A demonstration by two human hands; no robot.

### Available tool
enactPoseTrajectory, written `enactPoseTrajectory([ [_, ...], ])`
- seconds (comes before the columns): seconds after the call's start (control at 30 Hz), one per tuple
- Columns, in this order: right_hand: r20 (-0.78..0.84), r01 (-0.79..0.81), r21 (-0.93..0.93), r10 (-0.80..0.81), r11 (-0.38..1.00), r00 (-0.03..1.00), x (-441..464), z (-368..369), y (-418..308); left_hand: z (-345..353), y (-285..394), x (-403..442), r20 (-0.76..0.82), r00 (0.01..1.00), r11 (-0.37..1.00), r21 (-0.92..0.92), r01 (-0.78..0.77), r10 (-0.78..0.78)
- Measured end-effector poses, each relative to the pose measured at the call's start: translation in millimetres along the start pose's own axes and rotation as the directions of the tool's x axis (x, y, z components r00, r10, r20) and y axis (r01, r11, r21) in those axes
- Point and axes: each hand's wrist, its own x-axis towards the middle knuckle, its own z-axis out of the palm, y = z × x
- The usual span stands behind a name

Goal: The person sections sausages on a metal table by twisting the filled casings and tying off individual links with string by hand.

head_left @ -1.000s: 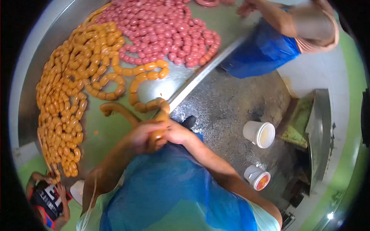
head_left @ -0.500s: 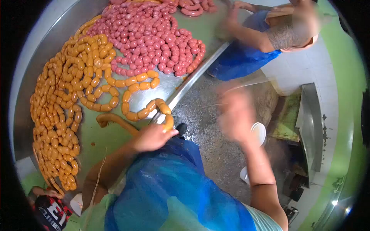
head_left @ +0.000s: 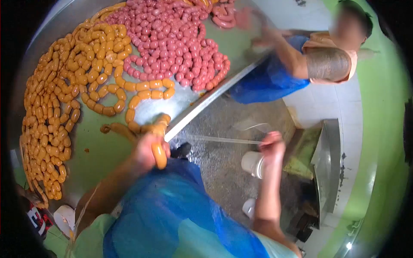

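My left hand (head_left: 146, 150) is closed round the orange sausage chain (head_left: 159, 155) at the metal table's near edge, one link hanging below the fingers. Out to the right over the floor, my right hand (head_left: 272, 145) is closed on a thin pale string (head_left: 223, 139), which stretches back toward my left hand. Linked orange sausages (head_left: 97, 60) run from the held part across the table to a large heap on the left. An untwisted orange length (head_left: 120, 130) lies just behind my left hand.
Pink sausages (head_left: 172, 38) are heaped at the table's back. Beyond the raised metal rim (head_left: 206, 101), a person in a blue apron (head_left: 275, 77) works at the right. White buckets (head_left: 253, 163) stand on the wet floor. Another person (head_left: 38, 219) is at the lower left.
My right hand has left the sausages beside my left hand and swung right, and a string now shows stretched from it. My left hand keeps its hold and has shifted slightly left.
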Motion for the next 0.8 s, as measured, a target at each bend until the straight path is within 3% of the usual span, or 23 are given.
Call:
enactPoseTrajectory([
  [0.03, -0.255, 0.224, -0.371, -0.33, 0.901, 0.909, 16.5, -53.0, -44.1, -23.8, 11.7, 21.3, 0.058, 0.974, 0.969, -0.111, 0.223, -0.217],
  [0.07, -0.284, 0.324, -0.455, -0.48, 0.829, 0.83, 16.0, -79.5, -88.9, -43.3, 23.4, 42.1, 0.13, 0.903, 0.877, -0.218, 0.429, -0.41],
  [0.1, -0.272, 0.405, -0.543, -0.61, 0.736, 0.744, 22.2, -84.6, -112.6, -36.9, 31.0, 38.4, 0.15, 0.912, 0.913, 0.218, 0.345, -0.381],
  [0.13, -0.219, 0.487, -0.726, -0.834, 0.486, 0.506, 22.9, -27.9, -109.7, -20.4, 37.5, 37.8, 0.141, 0.917, 0.77, 0.597, 0.223, -0.374],
  [0.17, 0.126, 0.511, -0.855, -0.92, 0.089, 0.37, 7.3, 57.0, -68.6, -3.6, 44.2, 37.2, 0.131, 0.921, 0.486, 0.871, 0.07, -0.368],
  [0.2, 0.12, 0.4, -0.876, -0.68, 0.271, 0.723, -26.5, 114.8, -20.9, 11.8, 30.5, 29.5, 0.159, 0.934, 0.313, 0.948, -0.055, -0.319],
  [0.23, 0.564, 0.515, -0.826, -0.373, -0.231, 0.737, -42.7, 127.2, 22.8, 27.4, 17.6, 22.3, 0.187, 0.945, 0.116, 0.98, -0.161, -0.268],
  [0.27, 0.843, 0.743, -0.447, 0.044, -0.498, 0.536, -58.8, 139.6, 66.6, 34.7, 4.9, 13.1, 0.307, 0.946, 0.083, 0.95, -0.3, -0.1],
  [0.3, 0.82, 0.821, -0.571, -0.02, 0.015, 0.572, -70.8, 143.4, 112.8, 40.9, 0.5, 6.8, 0.311, 0.95, 0.143, 0.942, -0.304, -0.03],
  [0.33, 0.612, 0.58, -0.737, -0.021, 0.348, 0.791, -68.3, 127.5, 159.1, 43.4, -5.0, 0.9, 0.306, 0.951, 0.211, 0.927, -0.31, 0.05],
  [0.37, 0.483, 0.065, -0.626, 0.321, 0.777, 0.815, -58.2, 134.5, 182.3, 40.0, -10.7, 0.4, 0.194, 0.981, 0.433, 0.886, -0.164, -0.026],
  [0.4, 0.462, -0.558, -0.346, 0.655, 0.754, 0.599, -46.6, 141.6, 199.1, 37.6, -7.5, 1.7, 0.152, 0.988, 0.437, 0.889, -0.137, 0.0],
  [0.43, 0.519, -0.603, -0.311, 0.663, 0.735, 0.54, -43.7, 142.9, 214.7, 32.5, -1.2, -0.2, 0.073, 0.976, 0.808, 0.575, 0.127, -0.205],
  [0.47, 0.575, -0.653, -0.251, 0.653, 0.714, 0.493, -46.6, 146.4, 232.0, 25.3, 9.4, -6.5, 0.106, 0.907, 0.912, 0.11, 0.396, -0.407],
  [0.5, 0.608, -0.476, -0.459, 0.656, 0.75, 0.448, -41.0, 153.1, 236.1, 20.5, 22.7, -14.0, 0.17, 0.932, 0.948, 0.065, 0.313, -0.319],
  [0.53, 0.639, -0.248, -0.615, 0.657, 0.749, 0.401, -35.0, 160.5, 240.3, 15.6, 32.5, -20.6, 0.192, 0.92, 0.939, 0.11, 0.326, -0.342],
  [0.6, 0.507, -0.145, -0.66, 0.58, 0.737, 0.638, -36.1, 164.2, 205.0, 30.3, 38.2, -34.9, 0.014, 0.977, 0.959, 0.196, 0.206, -0.212],
  [0.63, 0.473, -0.247, -0.361, 0.404, 0.899, 0.783, -44.0, 157.5, 182.6, 31.1, 32.2, -35.1, 0.034, 0.978, 0.963, 0.186, 0.197, -0.207],
  [0.67, 0.366, -0.256, -0.012, 0.243, 0.967, 0.899, -52.3, 149.8, 158.5, 27.6, 22.9, -31.0, 0.031, 0.981, 0.98, 0.058, 0.191, -0.193],
  [0.7, 0.231, -0.227, 0.19, 0.181, 0.955, 0.956, -44.4, 115.6, 135.3, 20.7, 12.5, -25.7, 0.028, 0.982, 0.979, -0.072, 0.188, -0.187],
  [0.73, 0.09, -0.141, 0.37, 0.115, 0.918, 0.989, -36.2, 81.8, 111.9, 6.2, 0.2, -15.6, 0.046, 0.98, 0.978, -0.082, 0.194, -0.191],
  [0.8, -0.117, -0.024, -0.054, 0.017, 0.998, 0.993, 0.8, -34.3, 16.5, -27.4, -11.0, 15.2, 0.123, 0.984, 0.972, -0.18, 0.151, -0.13],
])
